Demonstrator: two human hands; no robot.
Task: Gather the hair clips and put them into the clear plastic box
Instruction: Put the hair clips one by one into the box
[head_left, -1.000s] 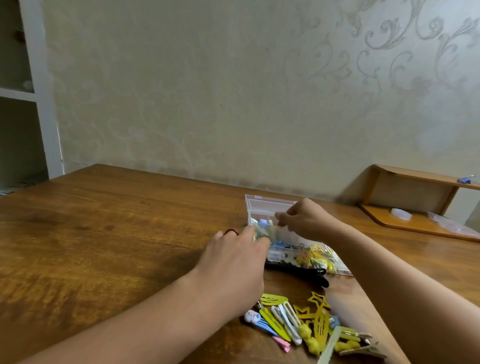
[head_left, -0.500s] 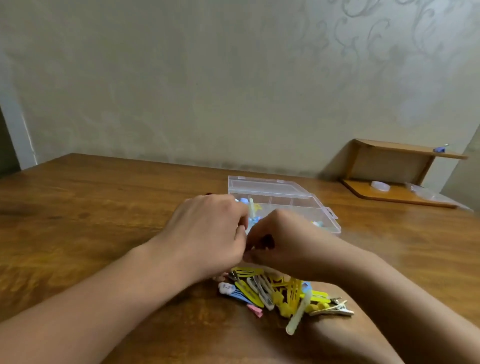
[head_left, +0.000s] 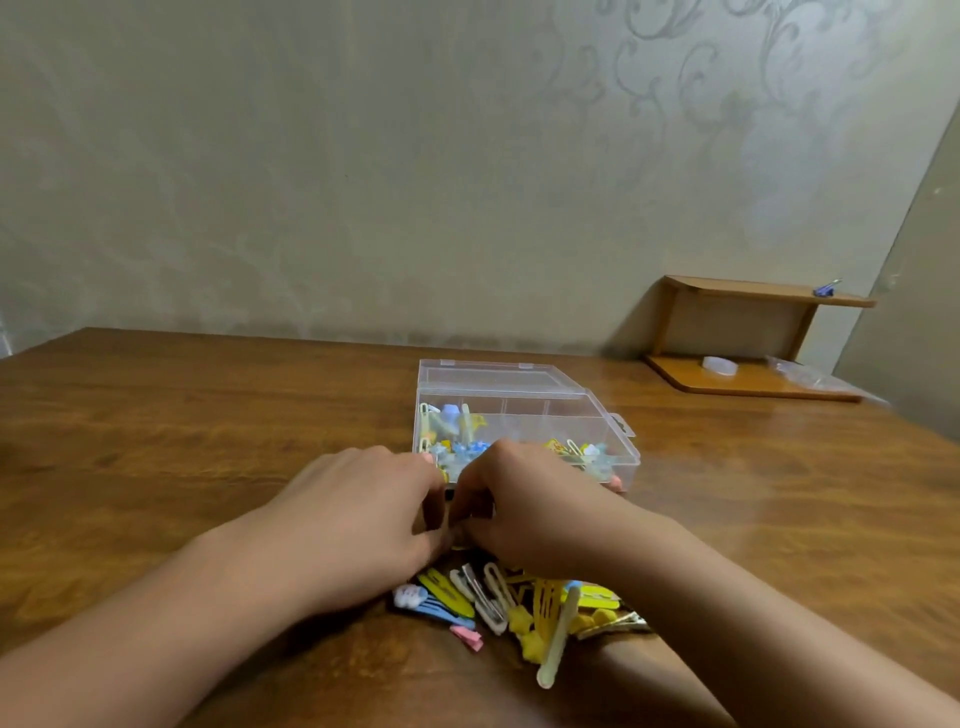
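Nearest the camera, a loose pile of small yellow, white, blue and pink hair clips (head_left: 511, 603) lies on the brown wooden table (head_left: 156, 457), on the near side of the clear plastic compartment box (head_left: 592, 426), with a pale green stick-shaped clip (head_left: 558, 642) pointing out of the pile toward the viewer and a blue clip with a white charm (head_left: 421, 603) at the pile's left edge. Just past the pile, between it and the box, both hands meet knuckles up. The left hand (head_left: 358, 519) has its fingers curled downward and inward toward the right hand; what they close on is hidden under the hand, so I cannot tell whether they hold a clip. The right hand (head_left: 530, 509) is curled the same way, fingertips tucked against the left hand's, and its grasp is likewise hidden. Directly behind the hands stands the box with its lid folded open on the far side; more coloured clips fill its near-left and near-right compartments, while the far compartments look bare. Far to the right of the box, against the patterned beige wall (head_left: 363, 182), sits a small wooden corner shelf (head_left: 748, 332) with a small white object on its lower board.
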